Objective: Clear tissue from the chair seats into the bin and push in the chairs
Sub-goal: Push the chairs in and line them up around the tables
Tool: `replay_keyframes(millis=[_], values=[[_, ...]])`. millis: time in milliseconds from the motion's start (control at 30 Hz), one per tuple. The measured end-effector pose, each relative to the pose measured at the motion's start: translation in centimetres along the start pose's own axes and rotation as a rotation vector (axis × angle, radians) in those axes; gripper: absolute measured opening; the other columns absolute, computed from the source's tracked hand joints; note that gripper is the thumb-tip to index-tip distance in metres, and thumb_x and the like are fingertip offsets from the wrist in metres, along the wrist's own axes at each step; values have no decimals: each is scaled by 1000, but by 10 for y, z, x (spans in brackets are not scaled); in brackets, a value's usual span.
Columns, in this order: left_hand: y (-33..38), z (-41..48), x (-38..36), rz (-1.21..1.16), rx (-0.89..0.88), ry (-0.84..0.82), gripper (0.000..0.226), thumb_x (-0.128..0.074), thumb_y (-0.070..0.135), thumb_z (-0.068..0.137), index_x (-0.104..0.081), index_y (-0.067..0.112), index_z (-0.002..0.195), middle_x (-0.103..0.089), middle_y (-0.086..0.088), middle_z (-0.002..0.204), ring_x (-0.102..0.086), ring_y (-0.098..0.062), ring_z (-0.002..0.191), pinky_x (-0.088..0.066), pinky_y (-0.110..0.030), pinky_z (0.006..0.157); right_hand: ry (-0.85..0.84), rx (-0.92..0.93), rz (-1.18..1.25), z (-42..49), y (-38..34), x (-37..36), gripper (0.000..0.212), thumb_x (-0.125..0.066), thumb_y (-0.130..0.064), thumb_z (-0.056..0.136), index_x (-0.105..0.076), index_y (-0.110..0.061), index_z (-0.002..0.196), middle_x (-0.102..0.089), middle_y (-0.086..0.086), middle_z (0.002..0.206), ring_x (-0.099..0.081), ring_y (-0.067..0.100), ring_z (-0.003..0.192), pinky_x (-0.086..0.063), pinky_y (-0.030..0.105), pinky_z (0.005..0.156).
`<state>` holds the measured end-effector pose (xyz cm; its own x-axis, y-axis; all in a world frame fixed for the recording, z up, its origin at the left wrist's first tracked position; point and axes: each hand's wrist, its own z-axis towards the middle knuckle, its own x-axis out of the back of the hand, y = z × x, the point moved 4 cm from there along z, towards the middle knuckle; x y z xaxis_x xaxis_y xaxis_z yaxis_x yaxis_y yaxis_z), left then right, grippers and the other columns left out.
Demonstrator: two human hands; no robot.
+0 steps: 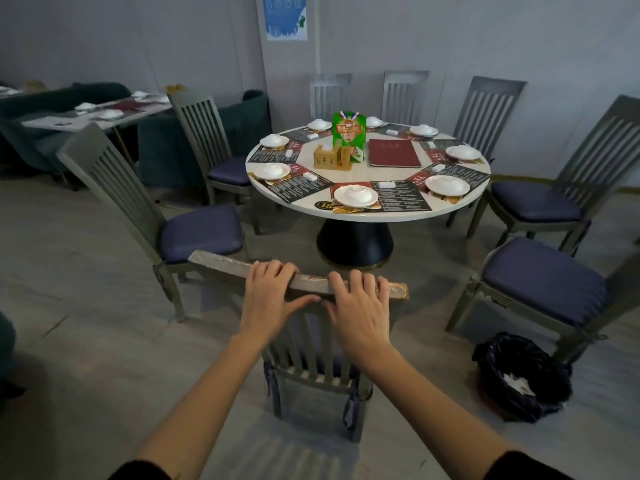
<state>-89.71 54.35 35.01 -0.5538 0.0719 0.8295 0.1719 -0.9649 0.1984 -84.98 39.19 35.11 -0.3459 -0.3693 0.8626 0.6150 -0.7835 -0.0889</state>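
Two hands grip the top rail of the near chair [221,263]: left hand [268,294] and right hand [360,310], fingers curled over it.

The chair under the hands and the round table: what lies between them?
In the head view, only bare grey floor lies between the chair and the round table.
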Motion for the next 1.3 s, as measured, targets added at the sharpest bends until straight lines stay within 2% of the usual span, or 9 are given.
replay_keyframes(millis=[100,233,400,467,600,700,1033,1133,1300], values=[[-14,6,3,-31,-126,17,60,-36,76,78,-61,26,100,-51,5,86,-45,-16,82,-28,-28,76,43,-33,-40,-1,-4,-4,46,-75,-41,71,-57,-20,108,-57,7,97,-54,30,93,-37,51,98],[-37,21,3,63,-344,-64,58,-36,77,78,-61,29,100,-54,8,82,-48,-14,78,-23,-27,65,49,-132,-68,-1,-10,-1,47,-75,-43,70,-58,-19,107,-58,6,96,-55,30,95,-35,52,105],[-61,33,-2,101,-373,-31,70,-35,88,67,-62,25,80,-59,4,71,-55,-19,67,-35,-31,58,-18,-223,-95,8,-20,-6,57,-82,-45,61,-55,-18,104,-60,2,96,-56,27,96,-34,50,108],[-61,35,-5,97,-407,-4,69,-37,88,68,-59,23,75,-58,3,68,-55,-20,64,-35,-30,56,-50,-223,-73,10,-22,-8,51,-77,-46,66,-53,-19,102,-59,-2,97,-55,23,97,-32,46,109],[-58,34,-6,61,-468,83,63,-45,84,70,-55,22,71,-56,2,64,-54,-19,60,-35,-29,51,21,-203,-72,6,-21,-7,44,-72,-46,68,-52,-20,97,-54,-5,94,-52,22,94,-30,41,105],[-59,46,-5,35,-472,112,62,-46,83,71,-55,22,72,-55,3,64,-54,-19,59,-35,-29,50,35,-187,-76,17,-16,-6,44,-71,-50,68,-53,-22,96,-53,-7,93,-50,19,93,-28,37,103],[-60,112,-43,41,-444,-27,70,-25,88,71,-55,26,80,-59,6,73,-54,-15,66,-38,-28,53,-26,-245,-51,79,16,-34,48,-73,-51,68,-49,-24,99,-53,-9,98,-49,18,98,-22,33,101],[-61,139,-56,42,-442,-64,73,-21,88,71,-56,26,87,-61,6,80,-54,-14,70,-41,-28,56,-53,-248,-42,105,28,-41,49,-70,-52,70,-48,-24,103,-52,-8,102,-46,19,102,-21,34,102],[-60,175,-73,107,-403,-190,77,-19,89,64,-53,27,94,-61,5,91,-54,-15,80,-36,-29,63,-168,-252,-104,144,42,-61,53,-66,-55,76,-47,-23,113,-52,-4,113,-44,22,111,-22,39,107]])
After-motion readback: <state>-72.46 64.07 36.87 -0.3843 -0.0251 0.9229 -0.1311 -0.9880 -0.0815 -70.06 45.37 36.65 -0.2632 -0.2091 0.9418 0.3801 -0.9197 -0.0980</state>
